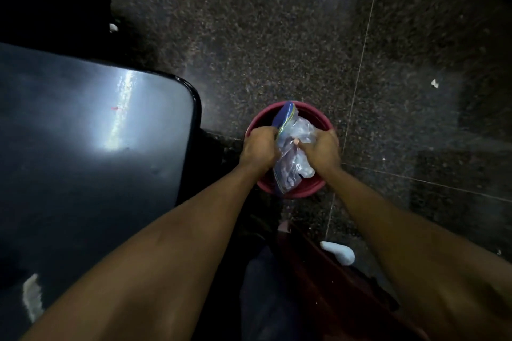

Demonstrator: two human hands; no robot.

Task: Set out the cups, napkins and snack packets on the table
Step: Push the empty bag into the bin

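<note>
A red bucket [288,193] stands on the dark floor just right of the table. Over its mouth I hold a clear plastic zip bag [294,155] with pale items inside and a blue strip along its top edge. My left hand [259,151] grips the bag's left side near the blue strip. My right hand [321,151] grips its right side. The contents are too blurred to name. The black glossy table [91,147] fills the left of the view, with nothing of the task's items seen on it.
The floor is dark speckled stone with thin joint lines. Small white scraps lie on it [434,83] and a white object [339,252] sits near my feet. A dark red piece of furniture [332,285] is at the lower right.
</note>
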